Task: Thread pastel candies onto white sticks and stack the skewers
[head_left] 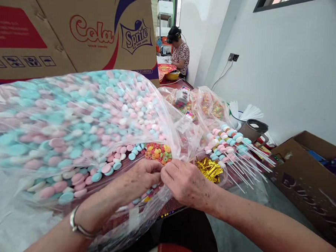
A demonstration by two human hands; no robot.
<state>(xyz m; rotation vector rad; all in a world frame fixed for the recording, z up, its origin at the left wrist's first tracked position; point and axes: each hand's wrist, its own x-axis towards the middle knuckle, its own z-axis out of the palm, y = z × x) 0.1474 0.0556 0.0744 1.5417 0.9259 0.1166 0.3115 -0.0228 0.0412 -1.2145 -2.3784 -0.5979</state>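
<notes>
My left hand (139,178) and my right hand (186,182) meet fingertip to fingertip in front of me, both pinched on something small I cannot make out. Just beyond the fingers lies a heap of small coloured ring candies (158,152). A big clear plastic bag (59,125) of pink, blue and white round marshmallows fills the left, partly under my left wrist. To the right of my right hand sits a clear cup of gold twist ties (210,169), and past it a pile of finished marshmallow skewers (234,145) on white sticks.
A Cola/Sprite cardboard box (77,29) stands behind the bag. Bags of mixed candies (202,103) lie further back, with white sticks in a tub (245,113) and a dark container (253,129). An open brown box (307,176) sits at right. Another person (179,52) works at the far end.
</notes>
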